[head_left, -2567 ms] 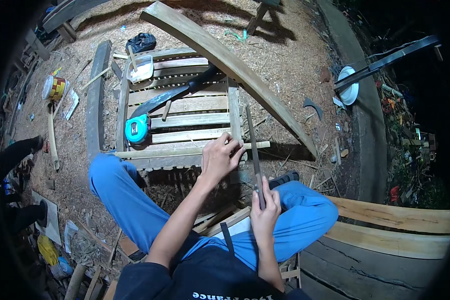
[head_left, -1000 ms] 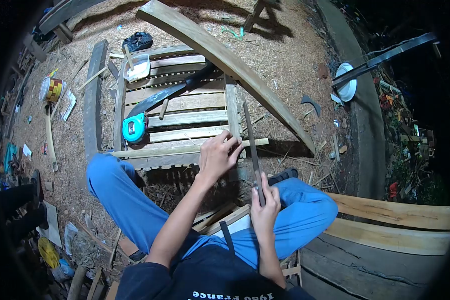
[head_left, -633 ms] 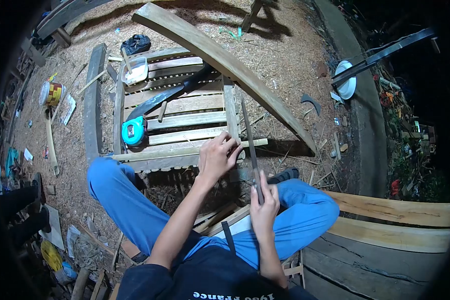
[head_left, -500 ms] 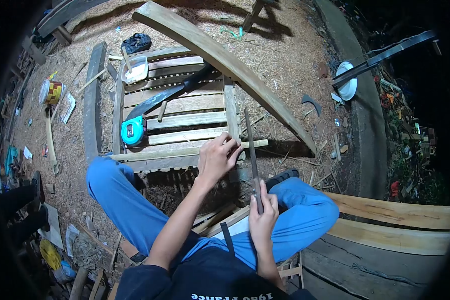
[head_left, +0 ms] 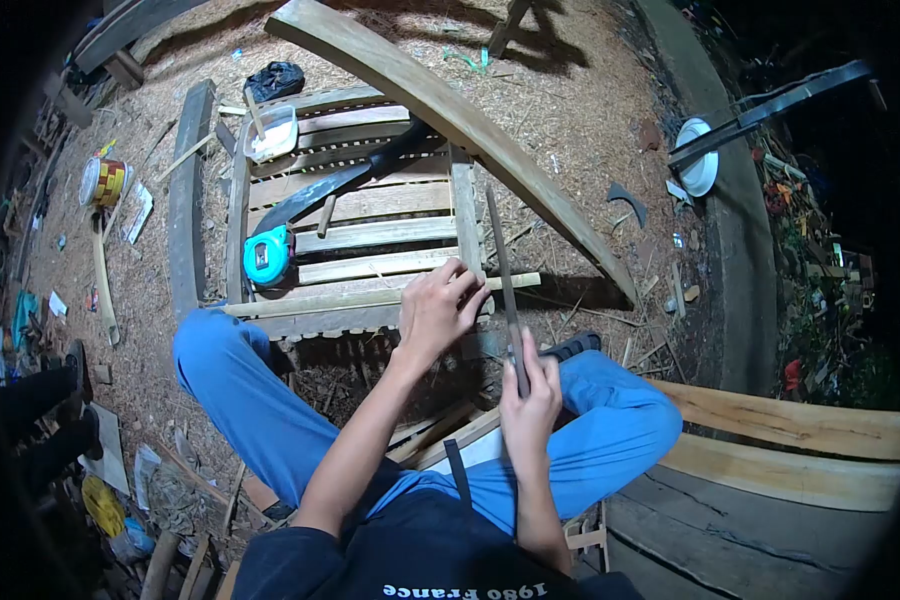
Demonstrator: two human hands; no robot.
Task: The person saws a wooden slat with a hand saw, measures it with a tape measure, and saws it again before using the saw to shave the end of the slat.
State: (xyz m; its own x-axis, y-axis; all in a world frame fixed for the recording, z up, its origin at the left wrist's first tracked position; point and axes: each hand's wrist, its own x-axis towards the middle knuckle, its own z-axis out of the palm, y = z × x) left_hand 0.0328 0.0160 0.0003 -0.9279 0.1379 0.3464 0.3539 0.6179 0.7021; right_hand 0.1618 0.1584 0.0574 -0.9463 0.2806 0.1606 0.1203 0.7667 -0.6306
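My left hand (head_left: 438, 308) is closed around a thin wooden strip (head_left: 345, 302) and presses it down on the near edge of a slatted wooden stand (head_left: 370, 235). The strip's right end sticks out past the stand. My right hand (head_left: 530, 392) grips the handle of a long, narrow, dark blade (head_left: 503, 258), seen nearly edge-on, which looks like a hand saw. Its blade points away from me and crosses the strip just right of my left fingers. Whether it has cut into the wood cannot be made out.
On the stand lie a turquoise tape measure (head_left: 267, 257), a machete (head_left: 315, 196), a short stick (head_left: 326, 216) and a clear plastic tub (head_left: 272, 134). A thick curved beam (head_left: 450, 125) slants over the far right corner. Planks (head_left: 790, 418) lie at the right; another person's legs (head_left: 55, 400) show at left.
The saw and my right hand have slid forward, away from me, so the blade reaches farther past the strip. My left hand keeps its hold on the strip.
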